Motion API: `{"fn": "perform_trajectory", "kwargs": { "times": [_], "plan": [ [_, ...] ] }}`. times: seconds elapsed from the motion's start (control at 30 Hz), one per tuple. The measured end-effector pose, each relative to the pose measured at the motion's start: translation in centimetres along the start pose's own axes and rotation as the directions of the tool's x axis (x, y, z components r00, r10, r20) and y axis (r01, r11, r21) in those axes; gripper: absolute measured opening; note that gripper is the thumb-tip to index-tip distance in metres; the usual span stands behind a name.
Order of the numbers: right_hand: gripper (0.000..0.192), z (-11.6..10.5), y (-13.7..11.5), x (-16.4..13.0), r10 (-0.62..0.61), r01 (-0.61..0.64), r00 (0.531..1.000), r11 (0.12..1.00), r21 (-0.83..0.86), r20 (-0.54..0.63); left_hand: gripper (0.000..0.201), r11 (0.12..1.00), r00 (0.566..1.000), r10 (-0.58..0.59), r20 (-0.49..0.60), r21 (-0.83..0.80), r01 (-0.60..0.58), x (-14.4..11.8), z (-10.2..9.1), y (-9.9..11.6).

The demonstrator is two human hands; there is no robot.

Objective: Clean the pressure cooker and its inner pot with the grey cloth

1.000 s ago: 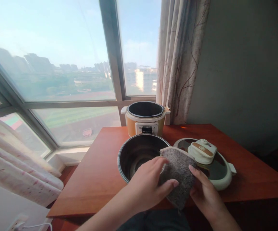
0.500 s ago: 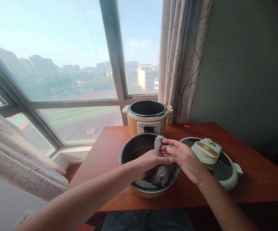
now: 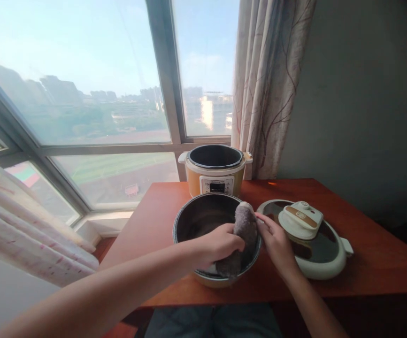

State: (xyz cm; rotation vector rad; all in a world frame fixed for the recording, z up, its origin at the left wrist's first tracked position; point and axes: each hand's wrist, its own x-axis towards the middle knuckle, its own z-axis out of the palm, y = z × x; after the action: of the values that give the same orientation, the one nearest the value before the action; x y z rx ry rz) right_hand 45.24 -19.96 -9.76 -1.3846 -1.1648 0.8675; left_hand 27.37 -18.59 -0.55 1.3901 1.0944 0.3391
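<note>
A dark-lined inner pot (image 3: pixel 198 213) with a tan outside stands near the table's front edge. My left hand (image 3: pixel 222 244) is closed around a grey, fuzzy cloth (image 3: pixel 246 220), bunched lengthwise over the pot's opening. The cloth's lower end hangs by the near inner wall. At the pot's right rim, my right hand (image 3: pixel 275 237) has its fingers closed on the edge, close beside the cloth; part of this grip is hidden. Right behind the pot is the cooker body (image 3: pixel 194 178), tan and white with a front control panel.
To the right lies the cooker's round lid (image 3: pixel 325 270), with a white and brown valve cap on top. All of it rests on a reddish-brown wooden table (image 3: pixel 375 263). Windows (image 3: pixel 111 117) and curtains (image 3: pixel 268 94) stand behind, and a grey wall is at right.
My right hand has left the cloth and moved to the pot's right rim. My left hand keeps the cloth, which now leans to the right at its top. The view has shifted slightly.
</note>
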Motion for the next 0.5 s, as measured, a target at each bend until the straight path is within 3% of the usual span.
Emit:
{"fn": "perform_trajectory", "kwargs": {
  "times": [0.1, 0.2, 0.33, 0.5],
  "plan": [
    [0.056, 0.7, 0.2, -0.3, 0.076, -0.084, 0.996, 0.982, 0.168, 0.054, 0.027, 0.943, 0.992, 0.12, 0.04, 0.307, -0.126, 0.5, 0.8, 0.4],
    [0.052, 1.2, 0.5, -0.3, 0.071, -0.072, 0.997, 0.963, 0.26, 0.014, 0.023, 0.901, 0.994, 0.103, 0.04, 0.42, -0.11, 1.3, 1.1, 0.7],
    [0.052, 1.6, 0.9, 0.0, 0.065, -0.037, 0.994, 0.956, 0.291, -0.086, 0.024, 0.917, 0.999, -0.023, -0.033, 0.396, 0.035, 3.1, 1.7, 0.6],
    [0.056, 1.4, 1.1, 0.1, 0.049, -0.029, 0.997, 0.956, 0.292, -0.061, 0.033, 0.989, 0.978, -0.107, -0.177, 0.082, 0.123, 6.0, 1.8, -0.1]
  ]
}}
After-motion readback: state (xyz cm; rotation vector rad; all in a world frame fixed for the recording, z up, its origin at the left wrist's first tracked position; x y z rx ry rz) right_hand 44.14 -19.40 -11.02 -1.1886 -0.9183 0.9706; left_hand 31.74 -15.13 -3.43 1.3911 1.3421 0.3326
